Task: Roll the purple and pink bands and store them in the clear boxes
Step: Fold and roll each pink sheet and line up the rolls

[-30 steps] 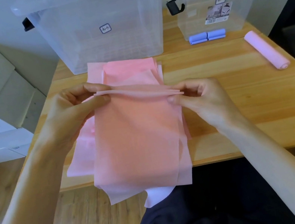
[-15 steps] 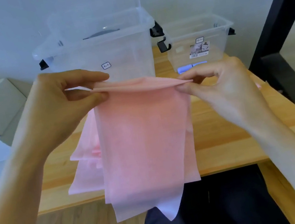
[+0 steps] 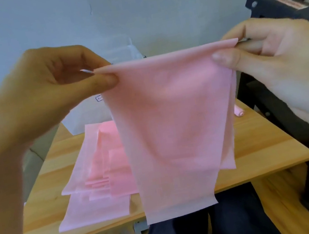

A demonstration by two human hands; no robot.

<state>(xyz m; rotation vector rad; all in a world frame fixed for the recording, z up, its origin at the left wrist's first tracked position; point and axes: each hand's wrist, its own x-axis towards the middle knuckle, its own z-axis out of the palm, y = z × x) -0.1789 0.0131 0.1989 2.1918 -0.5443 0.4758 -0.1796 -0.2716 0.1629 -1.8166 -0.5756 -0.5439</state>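
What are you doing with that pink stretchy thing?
A person holds a pink band up in the air, the left hand and right hand each pinching a top corner so it hangs down flat. More pink bands lie stacked on the wooden table, and one rolled band sits behind. This one isn't rolled yet.

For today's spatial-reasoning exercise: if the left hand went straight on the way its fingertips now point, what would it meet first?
The left hand points rightward along the pink band it pinches, so it would likely meet the right hand first, though depth is uncertain.
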